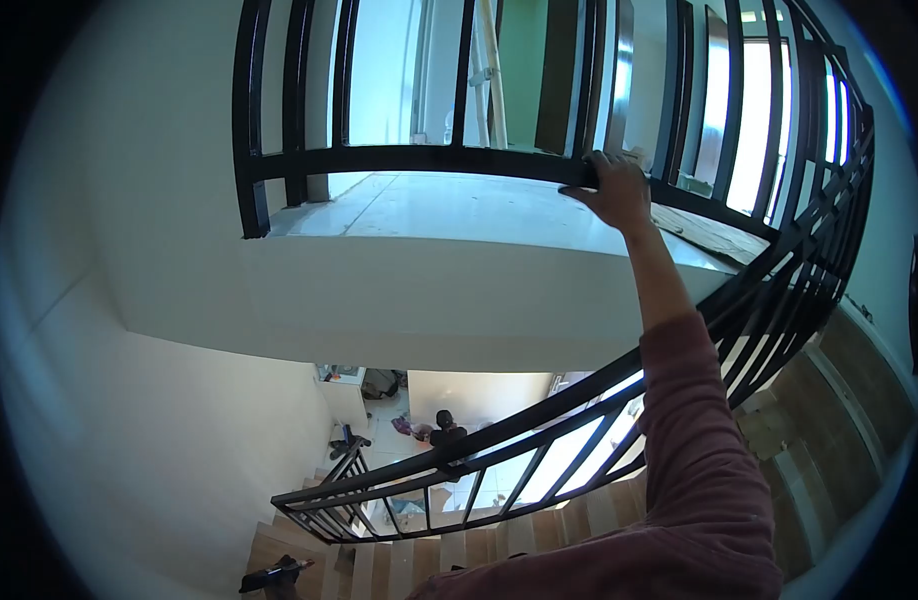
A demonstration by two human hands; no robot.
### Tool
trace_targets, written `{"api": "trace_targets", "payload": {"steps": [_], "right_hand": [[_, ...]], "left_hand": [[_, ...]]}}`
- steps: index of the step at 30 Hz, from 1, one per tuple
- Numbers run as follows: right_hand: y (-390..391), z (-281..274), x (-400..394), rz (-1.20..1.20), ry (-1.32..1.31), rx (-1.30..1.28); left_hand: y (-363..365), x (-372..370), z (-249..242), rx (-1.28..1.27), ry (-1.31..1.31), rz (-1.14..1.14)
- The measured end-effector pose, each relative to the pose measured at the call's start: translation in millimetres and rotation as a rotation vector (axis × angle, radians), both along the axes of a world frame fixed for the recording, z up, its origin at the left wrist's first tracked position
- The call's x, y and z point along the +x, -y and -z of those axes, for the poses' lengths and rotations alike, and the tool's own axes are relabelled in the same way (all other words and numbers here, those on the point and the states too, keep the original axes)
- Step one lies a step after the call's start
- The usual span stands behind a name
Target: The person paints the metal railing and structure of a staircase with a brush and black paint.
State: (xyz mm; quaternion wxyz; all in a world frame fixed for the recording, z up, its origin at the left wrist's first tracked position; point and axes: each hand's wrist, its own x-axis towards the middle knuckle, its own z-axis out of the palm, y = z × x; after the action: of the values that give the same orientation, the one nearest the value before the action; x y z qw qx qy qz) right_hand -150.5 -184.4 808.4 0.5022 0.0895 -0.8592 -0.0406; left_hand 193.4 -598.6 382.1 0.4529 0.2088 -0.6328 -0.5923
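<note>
My right hand (pixel 619 190) grips the lower bar of the black metal railing (pixel 429 160) along the upper landing. Its fingers go over the bar and the thumb points left. The arm, in a dull red sleeve, stretches up from the lower right. At the bottom left edge, my left hand (pixel 284 591) is mostly cut off and in shadow. It seems closed around a slim dark tool (pixel 269 576) with an orange-brown tip; its exact kind cannot be made out.
A black handrail (pixel 519 430) curves below over the wood-toned stairs (pixel 569 515). More steps rise at right. Through the stairwell, a person in dark clothes (pixel 447 436) is on the floor below, near scattered items. A long pole (pixel 494 80) stands behind the railing.
</note>
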Motion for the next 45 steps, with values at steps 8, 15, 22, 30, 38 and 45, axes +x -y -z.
{"api": "trace_targets", "payload": {"steps": [8,15,22,30,38,45], "right_hand": [[-33,-40,-12,-0.328,0.446,-0.095],[-29,-29,-34,0.031,0.278,0.008],[-73,-26,-88,-0.025,0.030,0.434],[-145,-41,-150,-0.356,0.236,0.085],[-82,-46,-89,-0.414,0.681,-0.477],[-181,-46,-155,-0.173,0.235,0.072]], "left_hand": [[21,16,0,-0.055,0.009,-0.035],[51,39,27,0.041,0.019,-0.055],[61,17,25,0.176,-0.090,-0.129],[85,-57,-50,0.248,-0.280,0.030],[135,-118,-66,0.189,-0.481,0.289],[171,-181,-61,0.136,-0.509,0.384]]}}
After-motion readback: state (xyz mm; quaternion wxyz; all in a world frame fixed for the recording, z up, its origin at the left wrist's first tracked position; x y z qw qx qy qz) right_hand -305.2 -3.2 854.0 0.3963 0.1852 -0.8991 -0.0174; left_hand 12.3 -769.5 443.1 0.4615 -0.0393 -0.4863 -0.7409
